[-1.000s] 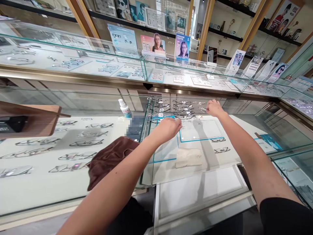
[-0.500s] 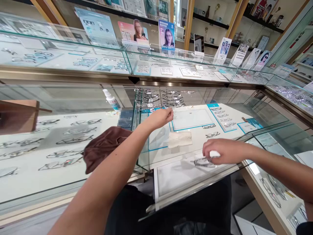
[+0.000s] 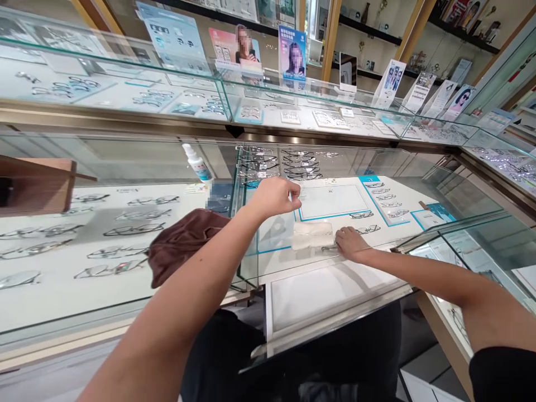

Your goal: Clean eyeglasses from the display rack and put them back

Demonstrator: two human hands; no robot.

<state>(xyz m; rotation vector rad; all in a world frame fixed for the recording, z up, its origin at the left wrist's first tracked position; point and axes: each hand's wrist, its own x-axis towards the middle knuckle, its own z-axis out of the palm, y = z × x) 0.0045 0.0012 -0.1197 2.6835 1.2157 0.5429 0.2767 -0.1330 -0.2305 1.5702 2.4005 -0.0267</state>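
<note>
My left hand (image 3: 276,197) is closed, thumb against curled fingers, above the left part of the white framed panel (image 3: 330,202). Whatever it may hold is hidden. Low in the display case, my right hand (image 3: 350,244) grips a pair of eyeglasses (image 3: 329,248); only a bit of the frame shows to the left of the fingers. Just left of that hand lies a folded cream cloth (image 3: 312,235). Behind it, another pair of glasses (image 3: 368,229) rests on the white case floor. A pulled-out white drawer (image 3: 310,307) sits in front of my body.
A brown cloth (image 3: 184,245) lies on the left glass counter beside a white spray bottle (image 3: 196,163). Rows of eyeglasses (image 3: 134,229) show under that glass. A wooden box (image 3: 36,185) stands far left. Glass edges and a raised display counter (image 3: 293,134) run across the back.
My right hand has carried the eyeglasses from above the drawer forward and left, down beside the cream cloth. My left hand has stayed near the framed panel, its wrist now bent more.
</note>
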